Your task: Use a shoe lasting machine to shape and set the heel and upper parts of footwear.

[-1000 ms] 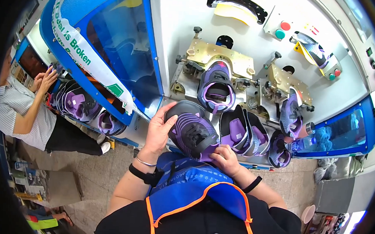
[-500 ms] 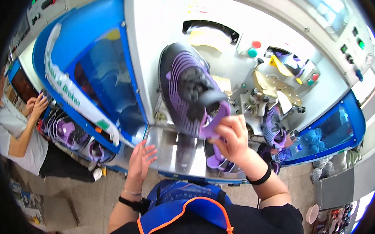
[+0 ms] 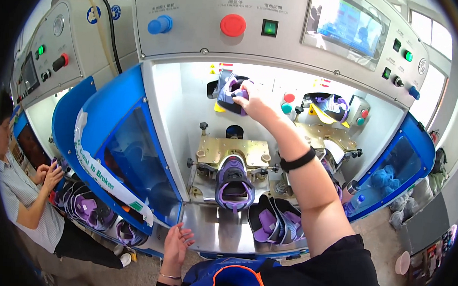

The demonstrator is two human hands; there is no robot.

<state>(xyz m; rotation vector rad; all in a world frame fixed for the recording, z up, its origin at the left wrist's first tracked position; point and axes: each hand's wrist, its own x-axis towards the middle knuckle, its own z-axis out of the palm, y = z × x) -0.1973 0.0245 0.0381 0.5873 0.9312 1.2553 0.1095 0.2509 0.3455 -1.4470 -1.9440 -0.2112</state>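
My right hand (image 3: 247, 99) is raised into the lit bay of a machine, fingers closed around a black-and-purple shoe upper (image 3: 225, 94). That upper is beside a dark slot in the bay's back wall, with a bit of yellow plate below it. Lower down, a second shoe upper (image 3: 233, 186) sits in the brass-coloured clamp (image 3: 232, 147), its opening toward me. Over the steel ledge (image 3: 212, 229), my left hand (image 3: 176, 245) is held open with nothing in it. Several shoe uppers (image 3: 274, 224) lie bunched on the ledge, to the right of the clamped one.
Farther right, another upper (image 3: 333, 105) rests on a yellow plate; my right forearm partly hides that station. Blue doors (image 3: 142, 149) flank the bay. Above are a red button (image 3: 233, 25) and a screen (image 3: 346, 29). A co-worker (image 3: 32, 196) stands at left; a bottle (image 3: 355, 203) stands right.
My right hand has carried the shoe upper away from me, up to the back wall. The view has tilted up, showing the control panel and the clamped upper. My left hand stays open.
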